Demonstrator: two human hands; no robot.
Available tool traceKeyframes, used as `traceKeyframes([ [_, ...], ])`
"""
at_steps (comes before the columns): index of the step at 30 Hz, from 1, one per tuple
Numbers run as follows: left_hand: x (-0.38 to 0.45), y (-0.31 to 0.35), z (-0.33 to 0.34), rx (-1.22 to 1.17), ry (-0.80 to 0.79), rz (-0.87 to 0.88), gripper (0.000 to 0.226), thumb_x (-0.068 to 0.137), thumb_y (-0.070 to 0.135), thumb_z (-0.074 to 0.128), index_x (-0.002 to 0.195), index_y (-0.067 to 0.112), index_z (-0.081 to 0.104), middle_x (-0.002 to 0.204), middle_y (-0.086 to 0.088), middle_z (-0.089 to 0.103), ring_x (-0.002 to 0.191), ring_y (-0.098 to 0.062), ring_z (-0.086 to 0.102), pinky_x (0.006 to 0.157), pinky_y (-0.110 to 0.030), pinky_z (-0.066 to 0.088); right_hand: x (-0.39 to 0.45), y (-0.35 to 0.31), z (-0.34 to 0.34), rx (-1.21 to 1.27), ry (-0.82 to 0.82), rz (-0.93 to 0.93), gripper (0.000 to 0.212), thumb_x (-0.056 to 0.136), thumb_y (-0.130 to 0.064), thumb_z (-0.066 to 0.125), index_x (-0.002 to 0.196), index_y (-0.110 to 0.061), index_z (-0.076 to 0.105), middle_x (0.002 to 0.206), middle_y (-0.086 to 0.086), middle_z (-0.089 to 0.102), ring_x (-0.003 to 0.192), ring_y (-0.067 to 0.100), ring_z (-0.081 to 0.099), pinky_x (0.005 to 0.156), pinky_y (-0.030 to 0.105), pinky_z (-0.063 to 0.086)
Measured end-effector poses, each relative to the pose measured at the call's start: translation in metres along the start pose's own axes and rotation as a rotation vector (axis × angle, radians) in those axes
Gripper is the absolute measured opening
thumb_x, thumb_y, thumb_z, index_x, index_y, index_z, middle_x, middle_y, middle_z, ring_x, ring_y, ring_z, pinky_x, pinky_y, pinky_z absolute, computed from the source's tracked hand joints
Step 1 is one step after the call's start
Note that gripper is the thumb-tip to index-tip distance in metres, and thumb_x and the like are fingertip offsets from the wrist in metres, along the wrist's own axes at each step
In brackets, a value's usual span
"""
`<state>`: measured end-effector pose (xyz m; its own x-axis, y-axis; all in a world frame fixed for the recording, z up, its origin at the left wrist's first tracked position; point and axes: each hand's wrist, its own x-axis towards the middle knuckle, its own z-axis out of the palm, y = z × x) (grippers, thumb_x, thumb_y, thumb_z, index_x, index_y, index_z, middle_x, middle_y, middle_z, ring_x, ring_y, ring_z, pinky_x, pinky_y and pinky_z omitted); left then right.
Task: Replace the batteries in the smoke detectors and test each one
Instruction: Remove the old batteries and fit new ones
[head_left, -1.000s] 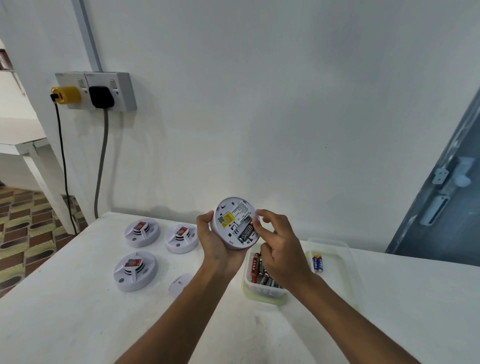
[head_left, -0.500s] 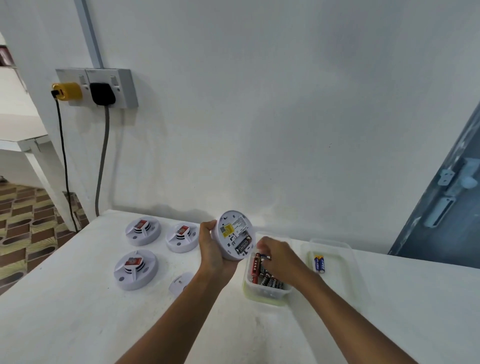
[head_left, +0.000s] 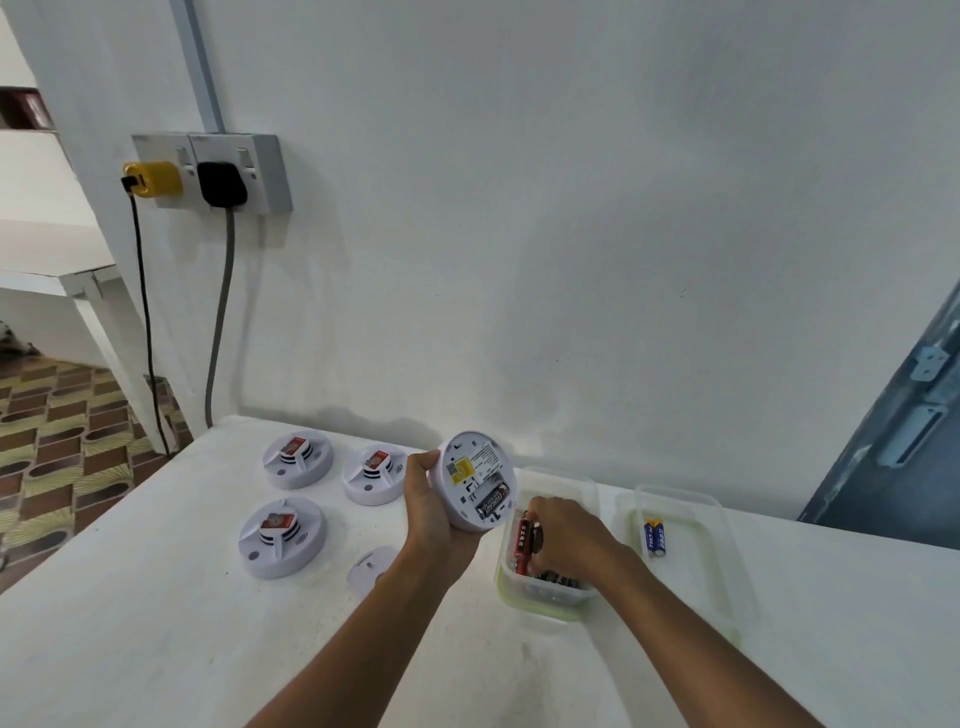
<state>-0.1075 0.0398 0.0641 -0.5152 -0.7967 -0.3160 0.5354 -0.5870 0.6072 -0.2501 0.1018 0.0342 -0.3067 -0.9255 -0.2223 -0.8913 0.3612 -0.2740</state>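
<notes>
Gripping the light, rigid smoke detector (head_left: 478, 480) by its rim in the left hand (head_left: 434, 512), right hand (head_left: 569, 535) pinching a small, smooth, slip-prone battery (head_left: 523, 540) inside the battery tray (head_left: 550, 597).

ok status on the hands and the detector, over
Left hand grips open smoke detector, one battery seated. Right hand reaching into battery tub; grip hidden. Nothing in the way.

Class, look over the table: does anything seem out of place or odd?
Only the loose white cover lying alone on the table below the three detectors; it belongs on the opened detector in the left hand.
</notes>
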Motion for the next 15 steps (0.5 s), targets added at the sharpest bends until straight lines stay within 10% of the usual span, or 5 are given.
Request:
traceKeyframes([
  [5, 0.000, -0.004, 0.003, -0.007, 0.008, -0.012, 0.042, 0.091, 0.043, 0.034, 0.098, 0.016, 0.065, 0.097, -0.016, 0.063, 0.093, -0.031, 0.056, 0.093, -0.048, 0.043, -0.004, -0.004, -0.005, -0.207, -0.074, -0.025, 0.031, 0.083, -0.020, 0.066, 0.110, -0.006, 0.061, 0.087, 0.005, 0.058, 0.081, 0.021, 0.051, 0.068, 0.027, 0.039],
  [15, 0.005, -0.010, 0.002, 0.010, 0.002, -0.031, 0.044, 0.093, 0.045, 0.031, 0.101, 0.016, 0.064, 0.100, -0.017, 0.063, 0.094, -0.031, 0.057, 0.105, -0.051, 0.036, -0.001, -0.014, 0.005, -0.187, -0.081, 0.024, 0.031, 0.089, -0.028, 0.057, 0.113, -0.008, 0.059, 0.110, 0.008, 0.066, 0.102, 0.027, 0.062, 0.073, 0.032, 0.045],
])
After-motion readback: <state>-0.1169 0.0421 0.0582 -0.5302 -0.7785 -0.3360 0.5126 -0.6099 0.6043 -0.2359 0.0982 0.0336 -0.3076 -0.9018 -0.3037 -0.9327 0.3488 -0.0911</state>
